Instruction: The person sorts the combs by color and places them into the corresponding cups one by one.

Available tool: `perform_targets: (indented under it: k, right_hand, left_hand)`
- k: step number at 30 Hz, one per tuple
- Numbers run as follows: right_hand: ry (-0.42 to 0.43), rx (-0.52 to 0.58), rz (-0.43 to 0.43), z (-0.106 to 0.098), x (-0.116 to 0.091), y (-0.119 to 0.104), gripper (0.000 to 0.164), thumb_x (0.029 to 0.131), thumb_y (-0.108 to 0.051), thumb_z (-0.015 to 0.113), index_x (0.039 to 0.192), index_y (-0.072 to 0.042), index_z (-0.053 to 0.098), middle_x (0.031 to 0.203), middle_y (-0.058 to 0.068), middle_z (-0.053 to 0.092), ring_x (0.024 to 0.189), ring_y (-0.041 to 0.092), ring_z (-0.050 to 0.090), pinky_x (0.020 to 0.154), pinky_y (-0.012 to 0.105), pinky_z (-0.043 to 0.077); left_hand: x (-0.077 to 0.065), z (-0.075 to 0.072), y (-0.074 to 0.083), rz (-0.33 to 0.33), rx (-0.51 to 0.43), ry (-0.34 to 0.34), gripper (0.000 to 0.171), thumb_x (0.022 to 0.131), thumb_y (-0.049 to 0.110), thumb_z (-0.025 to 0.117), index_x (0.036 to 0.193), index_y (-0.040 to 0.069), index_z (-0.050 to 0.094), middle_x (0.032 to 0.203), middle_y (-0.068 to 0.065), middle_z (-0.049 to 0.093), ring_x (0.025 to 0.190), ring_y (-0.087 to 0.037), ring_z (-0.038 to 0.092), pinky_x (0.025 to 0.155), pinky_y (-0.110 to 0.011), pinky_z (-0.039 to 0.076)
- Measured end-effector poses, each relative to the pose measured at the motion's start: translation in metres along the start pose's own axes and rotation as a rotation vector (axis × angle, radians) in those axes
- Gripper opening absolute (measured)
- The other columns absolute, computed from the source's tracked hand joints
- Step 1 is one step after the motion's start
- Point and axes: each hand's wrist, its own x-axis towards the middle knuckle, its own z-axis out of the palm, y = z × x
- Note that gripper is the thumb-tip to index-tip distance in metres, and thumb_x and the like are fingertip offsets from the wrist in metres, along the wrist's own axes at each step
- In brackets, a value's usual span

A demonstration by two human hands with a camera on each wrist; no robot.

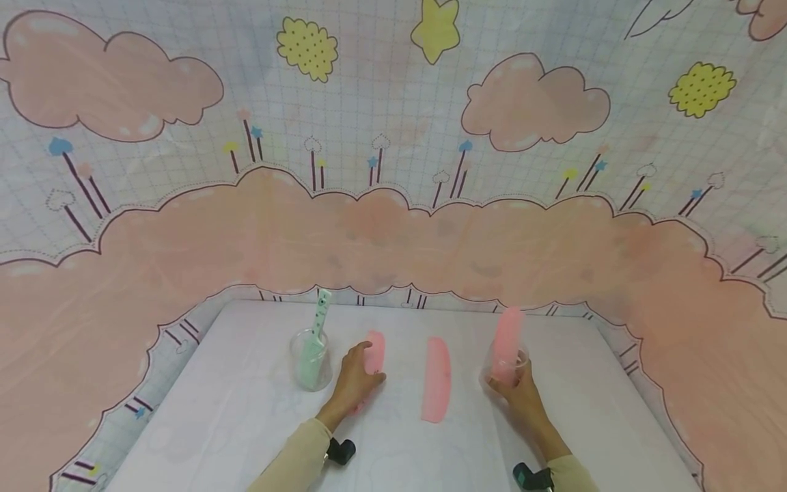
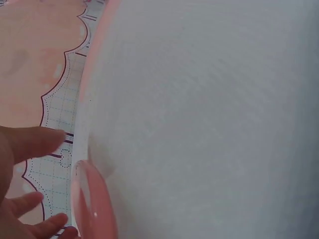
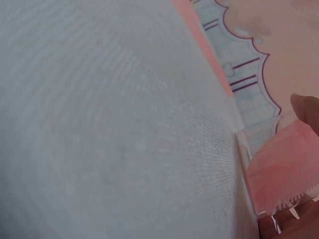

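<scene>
My left hand [image 1: 355,377] is over a pink comb [image 1: 374,353] lying on the white table, its thumb and fingers spread apart. In the left wrist view the same comb [image 2: 97,206] lies just beside the fingertips [image 2: 57,220]. My right hand [image 1: 518,389] holds a clear plastic cup [image 1: 486,362] around its lower side, thumb in front. A pink comb [image 1: 507,335] stands upright in that cup, with its teeth [image 3: 294,196] showing in the right wrist view. Between the hands lies another pink comb [image 1: 436,380], flat on the table.
Left of my left hand stands another clear cup [image 1: 295,352] with a mint-green handled comb [image 1: 320,314] leaning in it. The white table [image 1: 215,403] ends at a patterned backdrop [image 1: 393,246] behind and at the sides. Each wrist wears a small black camera [image 1: 341,451].
</scene>
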Motion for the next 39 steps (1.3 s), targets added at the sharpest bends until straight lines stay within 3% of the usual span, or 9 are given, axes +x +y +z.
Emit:
perform_targets:
  k: [5,11,19,26,39]
  right_hand:
    - [0.001,0.008,0.015,-0.0005,0.0015,0.0004,0.104,0.089,-0.041,0.070,0.156,-0.012,-0.003,0.158,0.028,0.021,0.144,0.046,0.026,0.115,0.063,0.026]
    - [0.005,0.003,0.009,0.0004,0.0017,0.0016,0.104,0.088,-0.042,0.070,0.156,-0.011,-0.002,0.156,0.029,0.023,0.143,0.046,0.030,0.114,0.063,0.029]
    - [0.005,-0.001,0.012,0.0005,0.0008,-0.0011,0.105,0.088,-0.044,0.070,0.157,-0.013,-0.003,0.157,0.028,0.022,0.145,0.046,0.027,0.116,0.062,0.025]
    - [0.008,-0.007,0.033,0.0009,0.0004,0.0000,0.106,0.088,-0.043,0.070,0.156,-0.012,-0.003,0.157,0.029,0.022,0.145,0.046,0.027,0.115,0.062,0.026]
    - [0.017,-0.013,0.002,0.0019,0.0013,0.0044,0.104,0.087,-0.044,0.071,0.156,-0.011,-0.001,0.154,0.029,0.027,0.142,0.046,0.032,0.114,0.064,0.029]
  left_hand:
    - [0.0000,0.0003,0.0016,0.002,0.098,0.046,0.074,0.071,0.014,0.084,0.136,0.002,0.049,0.130,-0.023,0.057,0.119,-0.040,0.052,0.101,-0.055,0.044]
    - [0.0004,0.0016,0.0011,0.004,0.134,0.072,0.074,0.069,0.011,0.083,0.135,0.002,0.049,0.129,-0.024,0.057,0.118,-0.041,0.051,0.102,-0.054,0.043]
    - [0.0053,-0.0016,-0.0012,-0.037,0.064,0.077,0.069,0.072,0.010,0.077,0.134,0.003,0.050,0.123,-0.021,0.063,0.108,-0.035,0.055,0.092,-0.050,0.049]
    - [0.0070,-0.0032,-0.0015,-0.062,0.018,0.062,0.060,0.081,0.016,0.073,0.136,0.003,0.051,0.129,-0.022,0.063,0.116,-0.039,0.060,0.097,-0.053,0.050]
    - [0.0033,-0.0065,0.0069,-0.043,-0.001,0.152,0.047,0.088,0.016,0.060,0.133,0.005,0.056,0.122,-0.020,0.067,0.111,-0.039,0.064,0.091,-0.054,0.051]
